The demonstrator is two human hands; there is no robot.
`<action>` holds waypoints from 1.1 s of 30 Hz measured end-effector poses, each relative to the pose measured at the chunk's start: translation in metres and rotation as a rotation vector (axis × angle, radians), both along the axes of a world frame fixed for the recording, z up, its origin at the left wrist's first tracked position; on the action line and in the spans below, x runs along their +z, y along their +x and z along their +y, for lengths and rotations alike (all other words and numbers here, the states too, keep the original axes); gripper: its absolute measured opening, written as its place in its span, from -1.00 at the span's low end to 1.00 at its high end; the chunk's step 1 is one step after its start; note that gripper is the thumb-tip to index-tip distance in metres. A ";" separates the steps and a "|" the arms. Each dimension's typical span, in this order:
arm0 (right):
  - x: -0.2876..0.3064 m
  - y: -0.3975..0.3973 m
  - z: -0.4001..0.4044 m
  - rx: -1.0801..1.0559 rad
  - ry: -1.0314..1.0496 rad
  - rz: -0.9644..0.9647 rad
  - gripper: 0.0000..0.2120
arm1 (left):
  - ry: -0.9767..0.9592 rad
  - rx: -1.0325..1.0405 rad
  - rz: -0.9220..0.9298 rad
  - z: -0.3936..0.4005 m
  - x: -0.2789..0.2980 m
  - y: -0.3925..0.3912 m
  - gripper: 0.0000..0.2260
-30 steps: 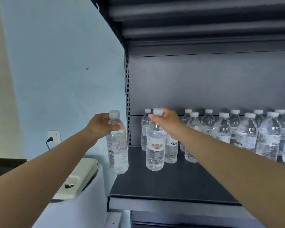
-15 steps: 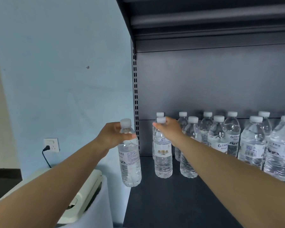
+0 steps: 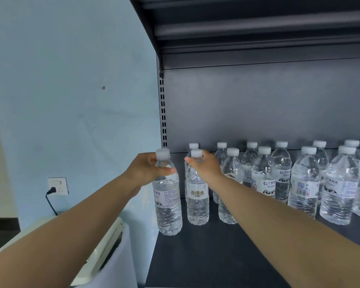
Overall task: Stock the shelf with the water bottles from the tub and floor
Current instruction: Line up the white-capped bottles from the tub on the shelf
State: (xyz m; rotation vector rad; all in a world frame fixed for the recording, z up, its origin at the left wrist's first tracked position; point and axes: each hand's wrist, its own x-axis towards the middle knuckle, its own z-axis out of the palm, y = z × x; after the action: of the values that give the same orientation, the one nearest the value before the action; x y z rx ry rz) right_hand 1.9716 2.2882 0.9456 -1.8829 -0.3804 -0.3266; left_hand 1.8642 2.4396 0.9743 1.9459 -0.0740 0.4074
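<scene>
Left hand point(image 3: 146, 173): grips the neck of a bottle point(image 3: 167, 196) just under its white cap, thumb across the front, carrying it upright at the left edge of the shelf point(image 3: 206, 252); whether its base already rests on the shelf cannot be told.
Right hand point(image 3: 206, 166): fingers curled around the neck of a second bottle point(image 3: 197, 194), which stands on the shelf in the front row, probably to steady or square it.
Why so held: a grip at the neck likely keeps each bottle vertical and leaves the body free to slide in beside its neighbours.
Row point(image 3: 303, 183): capped bottles stand two deep along the back, running to the right edge.
Look: clear ribbed plastic, full of water, white caps, pale printed labels.
Gap: bare shelf shows at the front, room for more.
</scene>
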 end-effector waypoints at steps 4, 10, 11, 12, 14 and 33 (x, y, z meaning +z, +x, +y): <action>0.013 -0.010 -0.006 -0.001 -0.127 0.039 -0.63 | -0.005 -0.027 0.005 -0.013 0.003 -0.006 -0.82; 0.059 -0.027 -0.048 -0.030 -0.349 -0.085 -0.52 | -0.015 -0.054 0.019 -0.036 0.006 -0.014 -0.72; 0.067 -0.028 -0.058 -0.034 -0.396 -0.116 -0.51 | -0.007 -0.055 0.019 -0.042 0.006 -0.015 -0.70; 0.075 -0.028 -0.067 -0.039 -0.439 -0.141 -0.51 | 0.004 -0.053 0.021 -0.047 0.005 -0.015 -0.68; 0.088 -0.030 -0.088 -0.063 -0.545 -0.191 -0.52 | 0.023 -0.062 0.023 -0.059 0.003 -0.016 -0.69; 0.093 -0.098 -0.264 -0.284 -1.197 -0.165 -0.22 | 0.069 0.093 0.186 -0.113 -0.004 -0.015 -0.83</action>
State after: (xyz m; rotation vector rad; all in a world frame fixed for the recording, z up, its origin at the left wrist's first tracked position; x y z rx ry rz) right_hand 1.8735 2.0240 1.0385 -3.1112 -0.4665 -0.5059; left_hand 1.8490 2.3267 0.9702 2.0522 0.1243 0.2864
